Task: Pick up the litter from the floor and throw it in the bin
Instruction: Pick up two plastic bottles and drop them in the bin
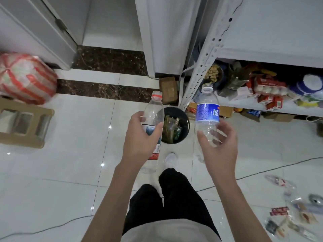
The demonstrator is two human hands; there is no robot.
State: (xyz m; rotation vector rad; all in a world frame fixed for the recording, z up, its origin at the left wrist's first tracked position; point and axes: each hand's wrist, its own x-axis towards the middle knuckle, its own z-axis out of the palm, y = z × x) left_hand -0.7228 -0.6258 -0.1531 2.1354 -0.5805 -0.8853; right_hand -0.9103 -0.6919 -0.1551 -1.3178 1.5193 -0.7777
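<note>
Left hand (139,135) grips red-capped bottle (153,110) round its label, just left of bin (187,119), neck pointing away from person; probably lining up drop. Right hand (218,142) curls round base of blue-labelled bottle (208,109), just right of bin. Both bottles clear thin plastic, cylindrical, look empty. Bin round, black, part-filled with rubbish. Crinkly wrappers (288,215) remain on glossy tile, well right of bin.
</note>
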